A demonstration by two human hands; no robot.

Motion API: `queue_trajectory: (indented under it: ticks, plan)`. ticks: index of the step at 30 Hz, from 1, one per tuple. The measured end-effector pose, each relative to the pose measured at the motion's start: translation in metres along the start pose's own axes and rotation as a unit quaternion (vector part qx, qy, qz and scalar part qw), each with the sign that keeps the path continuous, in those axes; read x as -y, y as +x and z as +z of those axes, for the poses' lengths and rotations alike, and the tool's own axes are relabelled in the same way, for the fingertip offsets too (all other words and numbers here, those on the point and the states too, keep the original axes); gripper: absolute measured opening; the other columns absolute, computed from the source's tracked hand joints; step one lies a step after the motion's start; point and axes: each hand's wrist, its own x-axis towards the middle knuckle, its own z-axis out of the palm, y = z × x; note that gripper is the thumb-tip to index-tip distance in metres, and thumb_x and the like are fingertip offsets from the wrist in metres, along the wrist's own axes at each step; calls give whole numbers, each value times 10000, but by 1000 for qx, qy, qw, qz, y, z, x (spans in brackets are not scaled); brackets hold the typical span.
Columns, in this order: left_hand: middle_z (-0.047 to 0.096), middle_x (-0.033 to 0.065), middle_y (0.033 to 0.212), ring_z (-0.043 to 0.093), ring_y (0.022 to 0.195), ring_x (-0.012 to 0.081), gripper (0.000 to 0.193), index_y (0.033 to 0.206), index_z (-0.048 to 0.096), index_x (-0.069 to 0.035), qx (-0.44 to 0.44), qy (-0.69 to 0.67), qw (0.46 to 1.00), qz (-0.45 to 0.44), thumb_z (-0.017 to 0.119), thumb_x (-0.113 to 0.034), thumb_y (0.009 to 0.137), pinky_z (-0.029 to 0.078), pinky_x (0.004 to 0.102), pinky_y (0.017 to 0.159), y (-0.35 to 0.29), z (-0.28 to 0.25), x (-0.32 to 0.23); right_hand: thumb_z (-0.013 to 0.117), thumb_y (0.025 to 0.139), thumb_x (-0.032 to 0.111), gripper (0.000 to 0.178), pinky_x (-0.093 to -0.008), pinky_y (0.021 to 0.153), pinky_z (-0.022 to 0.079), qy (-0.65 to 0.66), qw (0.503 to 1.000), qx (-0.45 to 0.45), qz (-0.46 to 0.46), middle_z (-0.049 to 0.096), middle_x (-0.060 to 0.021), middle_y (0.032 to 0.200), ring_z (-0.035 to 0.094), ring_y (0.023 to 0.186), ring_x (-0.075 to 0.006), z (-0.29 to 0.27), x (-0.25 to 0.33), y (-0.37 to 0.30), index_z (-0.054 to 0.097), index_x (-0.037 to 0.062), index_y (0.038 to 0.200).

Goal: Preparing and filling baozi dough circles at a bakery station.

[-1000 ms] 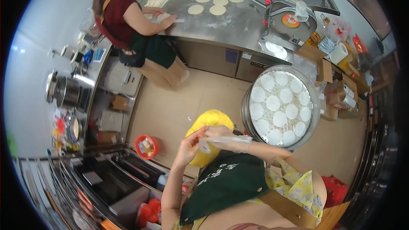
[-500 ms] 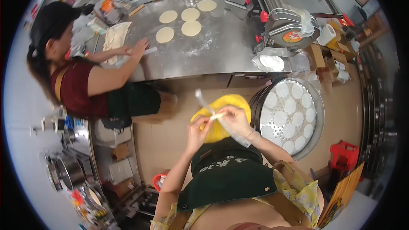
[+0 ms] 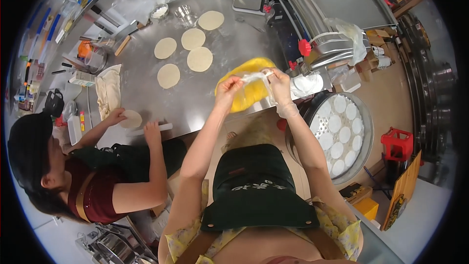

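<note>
A plastic bag holding a large yellow mass, which looks like dough point(image 3: 255, 94), is at the front edge of the steel table point(image 3: 205, 102). My left hand point(image 3: 228, 92) pinches one side of the bag's whitish, crumpled mouth point(image 3: 253, 76). Closed on the other side, my right hand point(image 3: 279, 87) has a strip of clear plastic hanging near its wrist. The mouth is stretched between my two hands. Whether the table bears the bag's full weight, I cannot tell.
Several flat dough rounds point(image 3: 200, 59) lie on the table. At left a co-worker point(image 3: 100, 186) handles a dough round point(image 3: 131, 119) and a white rolling pin point(image 3: 159, 128). A roller machine point(image 3: 312, 24) stands at right, above a large round steamer tray point(image 3: 364, 137) with pale paper discs.
The yellow bag has moved from over the floor to the table edge. My hands have drawn apart, spreading its twisted neck. The co-worker now touches a dough round.
</note>
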Motion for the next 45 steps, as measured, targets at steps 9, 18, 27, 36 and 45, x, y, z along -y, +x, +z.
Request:
queue_trajectory:
  ticks: [9, 18, 27, 36, 45]
  plan:
    - [606, -22, 947, 533, 868, 94, 54, 958, 663, -76, -26, 142, 989, -28, 643, -100, 914, 415, 245, 798, 44, -5, 11, 642, 823, 128, 156, -408, 769, 526, -342, 911, 19, -231, 680, -156, 947, 645, 897, -352, 4, -14, 55, 699, 69, 956]
    - [559, -19, 895, 529, 857, 114, 64, 918, 633, -73, -188, 154, 969, 38, 680, -104, 888, 430, 254, 789, 37, -27, 3, 558, 984, 261, 286, -254, 716, 476, -106, 993, -25, -51, 657, -42, 944, 585, 760, -99, -5, -12, 88, 695, 16, 1038]
    - [533, 5, 923, 543, 852, 112, 91, 990, 615, -52, -86, 133, 973, 170, 627, -28, 902, 425, 242, 858, 13, -37, -64, 520, 992, 128, 224, -221, 756, 442, 71, 993, -86, 27, 601, -3, 861, 551, 787, -85, 10, 62, 78, 670, 7, 1107]
    - [622, 131, 1171, 604, 727, 119, 799, 1514, 209, -125, 47, -138, 989, -38, 691, -133, 877, 522, 254, 647, 10, -29, -111, 594, 915, 46, 285, -343, 825, 481, -284, 940, -160, -104, 599, -139, 1040, 596, 928, -252, 8, 73, 57, 623, 26, 1198]
    - [511, 125, 1359, 539, 588, 94, 757, 1521, 216, -159, 151, 118, 977, -92, 473, 112, 863, 438, 209, 480, 3, -35, -146, 591, 771, 19, 228, -407, 809, 513, -480, 800, 246, -261, 666, -126, 925, 662, 886, -264, 36, 37, 44, 633, 27, 995]
